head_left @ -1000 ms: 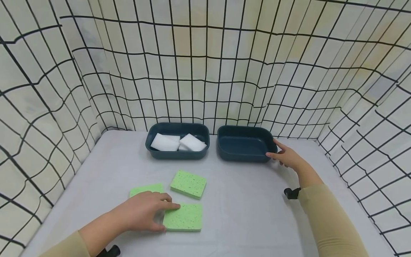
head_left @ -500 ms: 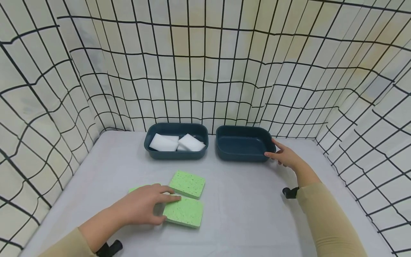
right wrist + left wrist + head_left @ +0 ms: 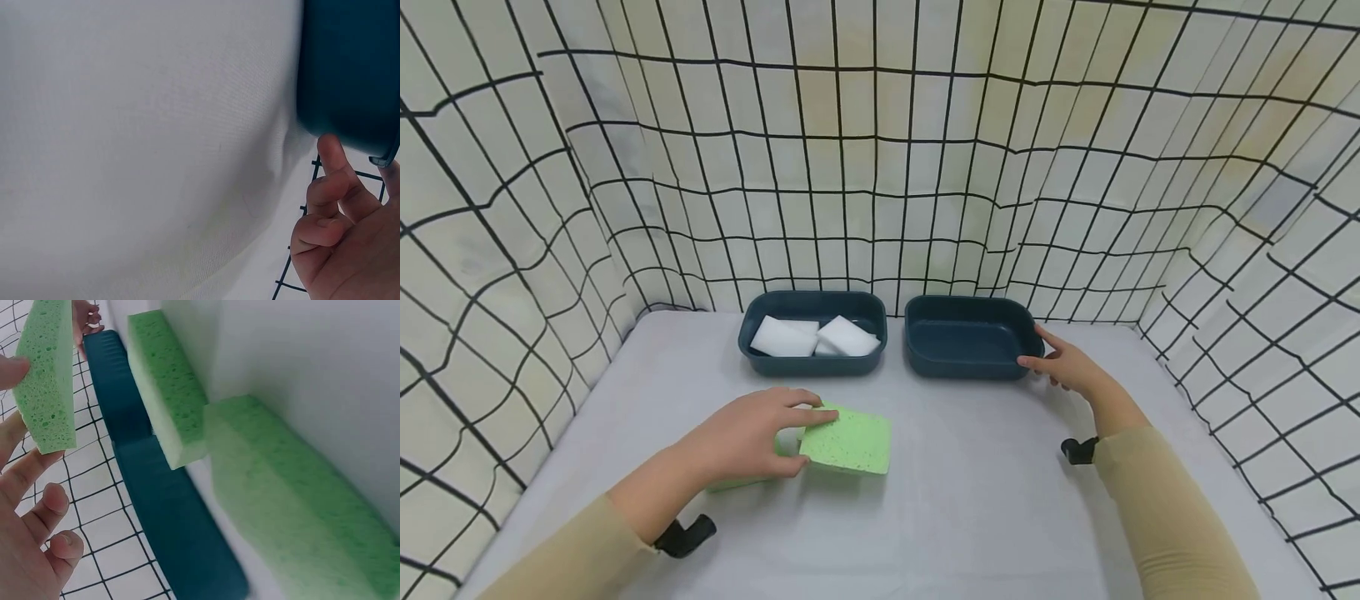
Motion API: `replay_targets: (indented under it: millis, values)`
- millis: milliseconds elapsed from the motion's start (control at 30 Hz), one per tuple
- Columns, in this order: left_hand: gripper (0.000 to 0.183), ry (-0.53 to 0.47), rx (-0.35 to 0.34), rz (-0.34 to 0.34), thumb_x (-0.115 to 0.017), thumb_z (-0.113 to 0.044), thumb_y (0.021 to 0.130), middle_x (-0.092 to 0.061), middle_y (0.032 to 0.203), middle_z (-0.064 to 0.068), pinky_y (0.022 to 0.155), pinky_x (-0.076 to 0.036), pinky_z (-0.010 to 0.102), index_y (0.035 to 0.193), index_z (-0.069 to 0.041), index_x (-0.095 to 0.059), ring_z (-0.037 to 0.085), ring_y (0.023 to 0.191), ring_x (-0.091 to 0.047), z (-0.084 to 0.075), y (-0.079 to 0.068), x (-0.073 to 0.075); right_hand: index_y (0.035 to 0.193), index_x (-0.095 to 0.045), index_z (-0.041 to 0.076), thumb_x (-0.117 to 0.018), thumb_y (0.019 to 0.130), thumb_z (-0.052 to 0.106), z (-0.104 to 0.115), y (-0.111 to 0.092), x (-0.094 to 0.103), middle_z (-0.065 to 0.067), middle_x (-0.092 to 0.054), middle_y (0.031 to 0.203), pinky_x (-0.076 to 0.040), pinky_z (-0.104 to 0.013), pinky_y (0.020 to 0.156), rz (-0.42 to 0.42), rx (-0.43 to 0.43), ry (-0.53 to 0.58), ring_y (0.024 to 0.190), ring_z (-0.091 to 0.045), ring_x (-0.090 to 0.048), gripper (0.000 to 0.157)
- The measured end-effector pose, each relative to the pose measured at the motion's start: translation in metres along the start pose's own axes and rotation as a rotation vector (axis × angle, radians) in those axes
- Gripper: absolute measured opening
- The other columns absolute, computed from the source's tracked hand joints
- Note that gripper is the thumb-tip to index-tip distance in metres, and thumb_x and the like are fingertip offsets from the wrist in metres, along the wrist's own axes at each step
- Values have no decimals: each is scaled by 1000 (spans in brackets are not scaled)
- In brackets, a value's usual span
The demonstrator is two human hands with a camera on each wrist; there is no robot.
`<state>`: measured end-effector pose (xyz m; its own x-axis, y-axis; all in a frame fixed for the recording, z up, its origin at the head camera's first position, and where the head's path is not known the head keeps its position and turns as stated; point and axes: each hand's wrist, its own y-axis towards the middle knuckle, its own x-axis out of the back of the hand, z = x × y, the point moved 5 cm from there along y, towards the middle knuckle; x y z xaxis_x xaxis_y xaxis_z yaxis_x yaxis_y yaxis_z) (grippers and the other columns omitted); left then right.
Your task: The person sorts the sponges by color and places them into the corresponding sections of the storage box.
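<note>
My left hand [image 3: 752,437] pinches a green sponge [image 3: 850,442] between thumb and fingers, raised off the table. In the left wrist view this sponge [image 3: 47,387] stands clear of two other green sponges, a farther one [image 3: 169,381] and a nearer one [image 3: 281,500], both on the cloth. From the head camera, the left sponge [image 3: 741,483] shows only in part beneath my hand, and the other is hidden behind the held one. My right hand [image 3: 1067,364] touches the right corner of a dark blue tray [image 3: 970,368], which has nothing in it; its fingertip [image 3: 330,147] meets the wall.
A second dark blue tray [image 3: 812,365], left of the first, holds several white sponge blocks [image 3: 782,337]. Black wire mesh [image 3: 872,192] encloses the back and sides. A white cloth [image 3: 970,500] covers the table.
My left hand has lifted the nearest green sponge and carried it forward, over the middle one. The right hand stays at the tray's corner.
</note>
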<state>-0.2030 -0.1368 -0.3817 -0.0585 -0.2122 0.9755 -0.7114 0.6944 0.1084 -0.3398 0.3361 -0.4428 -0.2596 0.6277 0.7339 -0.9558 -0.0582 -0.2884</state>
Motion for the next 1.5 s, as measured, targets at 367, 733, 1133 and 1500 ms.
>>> replay_targets:
  millis: [367, 733, 1133, 1500]
  values:
    - [59, -41, -4, -15, -72, -38, 85, -54, 141, 1, 97, -50, 44, 142, -34, -56, 24, 128, -52, 9, 62, 8, 161, -4, 28, -65, 86, 65, -6, -2, 4, -13, -64, 104, -40, -32, 60, -1, 2, -3, 74, -23, -52, 104]
    - [59, -99, 64, 23, -66, -40, 89, -46, 149, -4, 102, -45, 47, 145, -40, -50, 22, 138, -41, 23, 142, 1, 161, -3, 29, -65, 87, 64, -7, 0, 6, -13, -63, 106, -41, -32, 61, -4, -1, -12, 74, -23, -53, 102]
    - [59, -137, 111, 30, -64, -41, 89, -42, 153, -2, 108, -39, 48, 146, -40, -49, 23, 142, -37, 24, 198, -4, 161, -6, 31, -67, 82, 69, -4, 2, 6, -13, -63, 107, -42, -33, 63, -5, -1, 8, 76, -24, -54, 107]
    - [58, -177, 162, 101, -67, -40, 93, -41, 155, -3, 113, -35, 45, 147, -38, -48, 23, 143, -35, 11, 252, -22, 161, -7, 32, -68, 83, 65, -3, 4, 4, -13, -63, 106, -42, -34, 66, 0, -33, 34, 78, -25, -56, 104]
